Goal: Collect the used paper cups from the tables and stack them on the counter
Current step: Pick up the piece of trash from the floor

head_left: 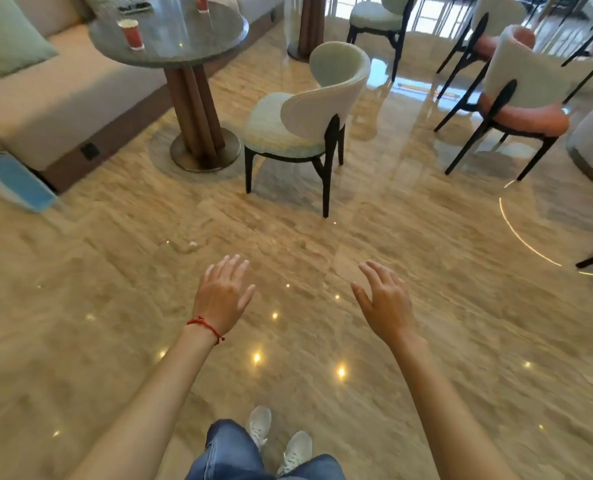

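I take the round surface (170, 32) as my landmark: it stands on a wooden pedestal well ahead of me and to my left, and both cups I can see are on it. One red paper cup (131, 34) stands upright near its left edge, on the side closest to the sofa (45, 98). A second red cup (202, 2) stands at its far side, cut off by the top of the view. A dark flat object lies on the far left part of it, too blurred for me to name.

My left hand (224, 296) and my right hand (385, 299) are both held out in front of me over the polished floor (288, 220), well short of the surface. Each grip is wide, fingers straight and loosely spread, holding nothing. I judge they are free so that each can take a cup once I get there.

A pale upholstered chair (308, 123) stands just right of the pedestal, its back toward me, so my clearest way in looks to be the gap between it and the sofa. No counter is in view.
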Demonstrator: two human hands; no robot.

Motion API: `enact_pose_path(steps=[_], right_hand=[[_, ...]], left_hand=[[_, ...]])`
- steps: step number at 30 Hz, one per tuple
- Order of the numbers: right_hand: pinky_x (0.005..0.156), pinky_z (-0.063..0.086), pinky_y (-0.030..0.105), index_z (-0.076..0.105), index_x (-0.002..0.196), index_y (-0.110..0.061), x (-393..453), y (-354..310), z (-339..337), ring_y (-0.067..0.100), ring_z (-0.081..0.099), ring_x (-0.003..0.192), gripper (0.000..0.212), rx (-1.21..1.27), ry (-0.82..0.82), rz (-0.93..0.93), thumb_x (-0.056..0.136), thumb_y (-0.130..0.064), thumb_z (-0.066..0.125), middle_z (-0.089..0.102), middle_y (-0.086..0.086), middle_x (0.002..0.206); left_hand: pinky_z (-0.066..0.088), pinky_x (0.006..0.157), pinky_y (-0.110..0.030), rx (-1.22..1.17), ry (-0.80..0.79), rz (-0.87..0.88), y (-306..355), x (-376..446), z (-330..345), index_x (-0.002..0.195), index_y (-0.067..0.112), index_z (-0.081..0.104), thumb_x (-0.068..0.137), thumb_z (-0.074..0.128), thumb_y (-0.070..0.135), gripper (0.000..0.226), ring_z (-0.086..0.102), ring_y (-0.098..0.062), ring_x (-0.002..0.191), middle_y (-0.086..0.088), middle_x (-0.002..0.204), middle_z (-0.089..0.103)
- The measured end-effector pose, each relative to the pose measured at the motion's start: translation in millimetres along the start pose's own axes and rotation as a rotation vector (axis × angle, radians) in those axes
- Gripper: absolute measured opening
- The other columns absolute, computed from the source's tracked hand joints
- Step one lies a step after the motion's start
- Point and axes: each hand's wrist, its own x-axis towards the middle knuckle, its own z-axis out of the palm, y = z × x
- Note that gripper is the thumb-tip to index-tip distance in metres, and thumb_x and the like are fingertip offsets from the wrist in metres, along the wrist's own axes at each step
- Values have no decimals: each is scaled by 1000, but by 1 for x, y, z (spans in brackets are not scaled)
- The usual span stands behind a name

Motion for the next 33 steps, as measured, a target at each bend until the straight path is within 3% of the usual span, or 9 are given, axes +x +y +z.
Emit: enact_pose_path(steps=[13,25,33], right_hand=[[91,46,42,61,119,-7,89,-124,78,31,57,115,36,85,-80,-319,89,-26,63,61,13,124],[100,41,45,57,125,-8,200,-249,146,31,51,122,38,98,-184,-320,92,-27,59,56,13,131],[97,42,42,56,126,-10,284,-274,186,28,52,121,40,85,-208,-294,92,-30,57,56,11,131]], left_hand=[[46,87,-54,41,65,-337,-131,-30,-30,113,-4,62,73,76,15,46,59,-41,108,-26,116,62],[46,88,-54,35,31,-377,-284,31,-43,111,-4,63,72,78,15,47,59,-41,108,-26,116,62],[43,93,-54,13,-9,-384,-349,105,-23,117,-4,59,78,72,17,46,55,-41,115,-26,122,59]])
